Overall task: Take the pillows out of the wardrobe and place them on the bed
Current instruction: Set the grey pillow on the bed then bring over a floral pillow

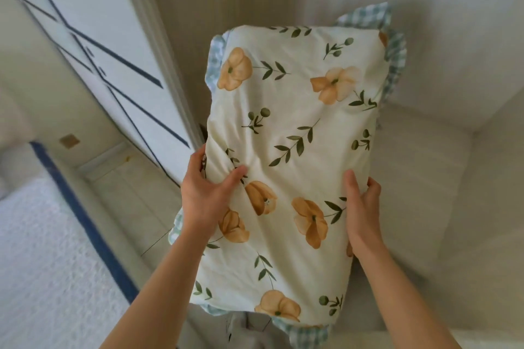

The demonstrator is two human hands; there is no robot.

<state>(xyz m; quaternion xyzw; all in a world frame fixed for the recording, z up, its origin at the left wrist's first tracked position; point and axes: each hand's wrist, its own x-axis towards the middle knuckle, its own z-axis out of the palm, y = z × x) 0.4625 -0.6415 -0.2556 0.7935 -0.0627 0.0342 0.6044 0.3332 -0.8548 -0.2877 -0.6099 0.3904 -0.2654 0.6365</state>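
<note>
A cream pillow point(295, 133) printed with orange flowers and green leaves, edged with a green checked frill, fills the middle of the head view. My left hand point(207, 190) grips its left edge, thumb on top and fingers curled behind. My right hand point(361, 210) clasps its right edge the same way. The pillow is held up in front of the open wardrobe compartment point(425, 150), lengthwise away from me. The bed point(42, 249), with a white textured cover and a blue border, lies at the lower left.
A white wardrobe door point(107, 45) with dark diagonal lines stands open to the left of the pillow. Pale floor point(127, 187) runs between the door and the bed. Light grey cloth point(241, 331) shows below the pillow's near end.
</note>
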